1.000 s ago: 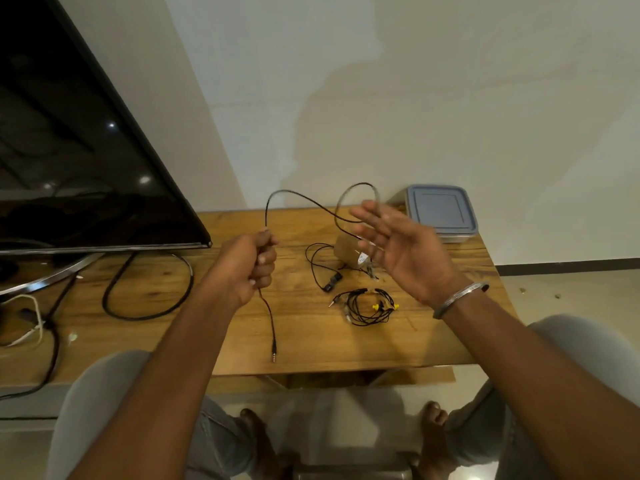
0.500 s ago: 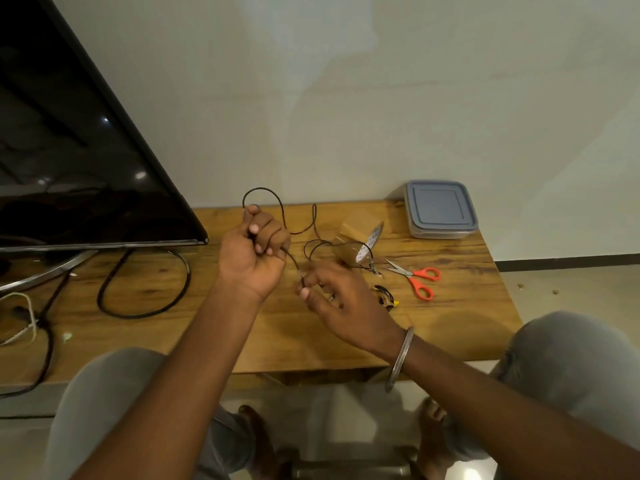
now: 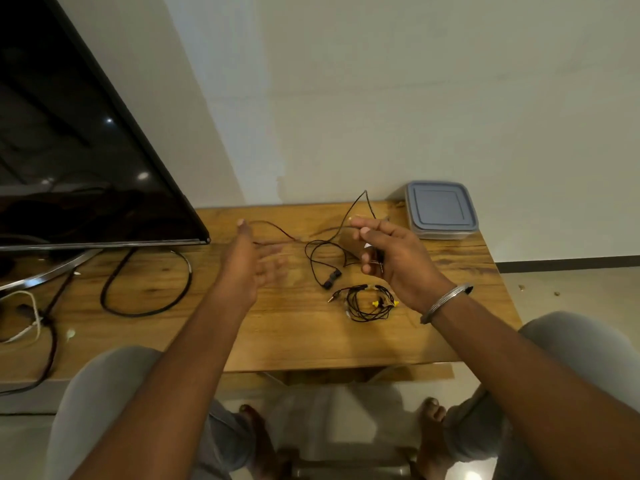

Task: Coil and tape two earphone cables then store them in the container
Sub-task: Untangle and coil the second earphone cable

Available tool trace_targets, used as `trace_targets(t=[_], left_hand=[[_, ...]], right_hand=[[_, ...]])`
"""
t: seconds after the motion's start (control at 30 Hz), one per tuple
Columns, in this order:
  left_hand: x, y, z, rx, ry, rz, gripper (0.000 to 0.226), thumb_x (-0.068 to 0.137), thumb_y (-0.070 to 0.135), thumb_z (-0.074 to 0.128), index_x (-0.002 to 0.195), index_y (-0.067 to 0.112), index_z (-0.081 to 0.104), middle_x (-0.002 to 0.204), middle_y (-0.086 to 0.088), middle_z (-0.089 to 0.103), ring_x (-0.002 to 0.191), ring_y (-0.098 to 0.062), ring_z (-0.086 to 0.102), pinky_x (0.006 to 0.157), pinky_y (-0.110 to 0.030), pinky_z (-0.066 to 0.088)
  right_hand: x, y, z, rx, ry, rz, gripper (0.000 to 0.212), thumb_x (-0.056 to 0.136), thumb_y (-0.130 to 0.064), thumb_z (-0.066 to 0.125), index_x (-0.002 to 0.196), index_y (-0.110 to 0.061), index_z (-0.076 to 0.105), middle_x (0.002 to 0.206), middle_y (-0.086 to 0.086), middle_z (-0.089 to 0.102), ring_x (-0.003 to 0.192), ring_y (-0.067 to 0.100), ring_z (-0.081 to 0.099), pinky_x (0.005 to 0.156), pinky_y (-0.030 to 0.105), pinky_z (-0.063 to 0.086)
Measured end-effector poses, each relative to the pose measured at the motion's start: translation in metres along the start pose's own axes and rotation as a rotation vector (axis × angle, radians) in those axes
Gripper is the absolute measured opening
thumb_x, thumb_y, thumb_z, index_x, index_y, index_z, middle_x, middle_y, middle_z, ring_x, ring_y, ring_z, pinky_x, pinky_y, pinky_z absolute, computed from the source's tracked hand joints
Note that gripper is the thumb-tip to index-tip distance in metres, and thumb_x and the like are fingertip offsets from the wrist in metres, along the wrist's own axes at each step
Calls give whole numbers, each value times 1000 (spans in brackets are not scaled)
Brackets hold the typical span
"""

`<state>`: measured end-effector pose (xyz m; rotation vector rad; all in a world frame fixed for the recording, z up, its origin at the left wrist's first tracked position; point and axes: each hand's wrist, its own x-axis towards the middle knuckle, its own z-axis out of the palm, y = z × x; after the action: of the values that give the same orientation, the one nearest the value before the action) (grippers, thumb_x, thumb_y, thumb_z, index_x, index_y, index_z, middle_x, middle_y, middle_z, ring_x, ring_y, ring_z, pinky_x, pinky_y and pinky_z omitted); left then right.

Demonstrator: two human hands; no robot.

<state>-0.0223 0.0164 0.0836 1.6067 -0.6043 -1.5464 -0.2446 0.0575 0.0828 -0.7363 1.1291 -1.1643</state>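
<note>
Nearest, the coiled earphone [image 3: 367, 304] with yellow tips lies flat on the wooden counter [image 3: 294, 334], just below the right hand [image 3: 398, 261] and apart from it. The right hand, bangle [image 3: 446, 301] on its wrist, is raised over the counter with fingers curled, pinching the loose earphone cable [image 3: 331, 278] near its plug end. From that grip the cable rises to a peak near the wall, drops back, and trails left towards the left hand [image 3: 247, 268]. Its buds rest on the counter between the two hands. The left hand is released, fingers spread and motion-blurred; the cable passes close by its thumb, contact cannot be told. A brown tape roll [image 3: 348, 242] sits behind the right hand, mostly hidden. Farther right, at the wall, is the lidded container [image 3: 440, 209], well apart from both earphones. Far left are a TV [image 3: 69, 150] and a looped power cord [image 3: 104, 296].
</note>
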Motion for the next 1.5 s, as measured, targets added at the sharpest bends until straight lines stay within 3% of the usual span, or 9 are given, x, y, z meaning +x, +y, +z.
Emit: trace_targets(t=[0.1,0.17,0.27,0.4,0.53,0.87,1.0,1.33,1.5], left_hand=[[-22,-5,13,605,91,187,73,91,73,36,120,9,56,100,-12,63,98,-39,68,88,-51,56],[-28,-10,20,918,146,366,89,91,70,39,150,5,27,140,-19,51,128,-36,53,104,-46,44],[-35,-16,27,953,-62,737,85,95,45,57,157,18,6,165,-1,14,148,-15,20,117,-36,24],[-31,-27,35,821,-365,907,37,95,11,60,130,23,59,105,7,73,97,-4,67,86,-38,56],[-20,-23,30,755,-251,913,19,95,13,61,100,26,74,67,7,68,55,2,59,56,-23,49],[-23,-18,29,653,-306,871,7,87,17,72,92,18,77,73,4,74,72,-15,71,70,-42,57],[-25,-12,27,613,-310,864,8,89,13,70,90,16,77,74,7,74,69,-7,71,71,-31,59],[-21,6,11,690,-95,903,11,93,16,66,89,12,75,64,5,66,48,9,52,48,-4,34],[-21,0,17,695,-114,892,11,93,18,66,86,14,75,63,6,67,50,3,55,50,-6,36]], right_hand=[[-1,3,2,-128,45,-121,27,97,-1,55,118,-12,70,101,-1,74,60,9,58,48,21,48],[-1,6,5,-333,81,-243,28,98,1,54,117,-11,69,107,2,73,58,3,59,45,18,45],[-1,12,11,-513,65,-381,27,97,7,53,117,-3,68,110,10,72,61,-8,62,52,14,48],[-3,18,14,-659,16,-484,15,93,0,64,104,-7,71,87,0,73,59,-2,63,58,14,48],[-2,19,9,-728,98,-567,7,87,-16,76,93,-12,74,76,-5,70,65,7,62,58,12,42],[-2,21,4,-1031,26,-850,20,94,-12,68,111,-18,75,96,-7,74,87,3,64,76,13,45],[-5,18,7,-1030,149,-912,14,93,-18,69,106,-18,76,94,-7,74,86,4,64,72,19,50],[-2,19,7,-531,473,-566,11,93,-11,65,96,-19,72,83,-10,69,75,-1,61,65,11,46],[-2,26,7,-775,451,-554,18,96,-19,59,113,-17,66,101,-4,67,91,9,61,74,28,52]])
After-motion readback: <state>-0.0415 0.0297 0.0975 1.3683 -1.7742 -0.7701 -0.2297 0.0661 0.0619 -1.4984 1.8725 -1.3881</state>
